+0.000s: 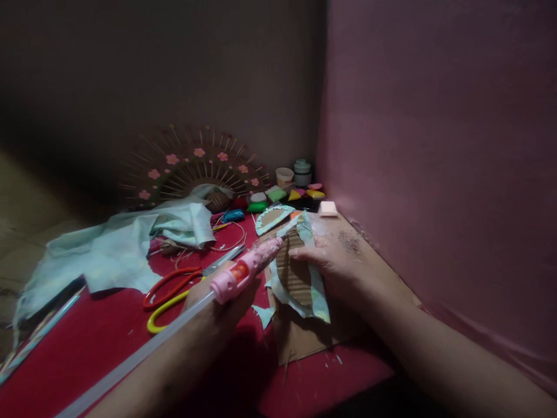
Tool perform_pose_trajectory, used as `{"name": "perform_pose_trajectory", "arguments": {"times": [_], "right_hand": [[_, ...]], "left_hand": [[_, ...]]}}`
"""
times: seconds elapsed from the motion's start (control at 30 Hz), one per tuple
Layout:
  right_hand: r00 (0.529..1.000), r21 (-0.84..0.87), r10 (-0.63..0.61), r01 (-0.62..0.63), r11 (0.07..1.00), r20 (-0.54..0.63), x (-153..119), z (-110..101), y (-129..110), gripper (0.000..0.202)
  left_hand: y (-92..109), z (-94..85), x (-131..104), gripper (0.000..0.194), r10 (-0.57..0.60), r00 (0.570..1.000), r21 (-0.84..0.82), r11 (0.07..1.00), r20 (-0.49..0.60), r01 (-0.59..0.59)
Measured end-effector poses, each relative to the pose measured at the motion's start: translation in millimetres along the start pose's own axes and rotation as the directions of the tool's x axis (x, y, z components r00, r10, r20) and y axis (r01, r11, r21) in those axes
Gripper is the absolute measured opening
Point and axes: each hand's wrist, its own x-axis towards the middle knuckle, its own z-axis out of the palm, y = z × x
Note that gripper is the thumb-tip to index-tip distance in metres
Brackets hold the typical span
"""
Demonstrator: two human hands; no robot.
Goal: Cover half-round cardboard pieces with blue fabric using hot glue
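Note:
My left hand (221, 305) is closed around a pink hot glue gun (250, 270), and a long clear glue stick (143, 351) trails out of its back end. The gun's nozzle points at the upper part of a corrugated cardboard piece (296, 276) edged with light blue fabric (319, 293). My right hand (331, 258) grips that piece by its right side, thumb lying on the cardboard face. Beneath it lies a larger cardboard sheet (300, 345). A second fabric-edged cardboard piece (273, 217) rests just behind.
Red-and-yellow-handled scissors (178, 290) lie left of my left hand. Light blue cloth (126, 249) is heaped further left. A decorated fan shape (198, 159) stands against the wall, near a paper cup (284, 176), a lidded jar (302, 172) and colourful packets (275, 193). A pink wall (439, 145) borders the right.

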Motion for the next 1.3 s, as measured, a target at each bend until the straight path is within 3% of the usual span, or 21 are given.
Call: {"name": "perform_pose_trajectory", "arguments": {"times": [0.17, 0.37, 0.53, 0.67, 0.93, 1.1, 1.3], "right_hand": [[0.999, -0.006, 0.001, -0.001, 1.0, -0.052, -1, 1, -6, 0.025], [0.999, -0.004, 0.015, -0.015, 1.0, -0.049, 0, 1, -6, 0.028], [0.997, -0.039, 0.052, -0.054, 0.998, -0.053, -1, 4, -5, 0.028], [0.999, -0.02, 0.014, -0.015, 1.0, -0.047, -1, 2, -5, 0.03], [0.996, -0.003, 0.011, -0.011, 1.0, -0.089, 0, -5, -6, 0.022], [0.999, -0.026, 0.012, -0.013, 1.0, -0.048, -1, -1, -7, 0.026], [0.999, -0.069, 0.048, -0.05, 0.996, -0.017, -3, 2, -3, 0.027]], "left_hand": [[9, -3.4, -11, 0.039, 0.143, 0.984, 0.137, 0.978, 0.11, -0.158], [-8, -4.5, -4, 0.039, 0.303, 0.931, 0.106, 0.939, 0.203, -0.328], [-9, -4.2, -5, 0.039, 0.323, 0.919, 0.092, 0.932, 0.225, -0.35], [-6, -3.5, -5, 0.038, 0.341, 0.911, 0.126, 0.918, 0.233, -0.376], [-1, -4.7, -5, 0.038, 0.311, 0.922, 0.148, 0.925, 0.229, -0.349], [11, -0.3, -10, 0.035, 0.251, 0.947, 0.09, 0.958, 0.198, -0.273], [-2, -2.5, -6, 0.038, 0.313, 0.933, 0.161, 0.926, 0.178, -0.342]]}}
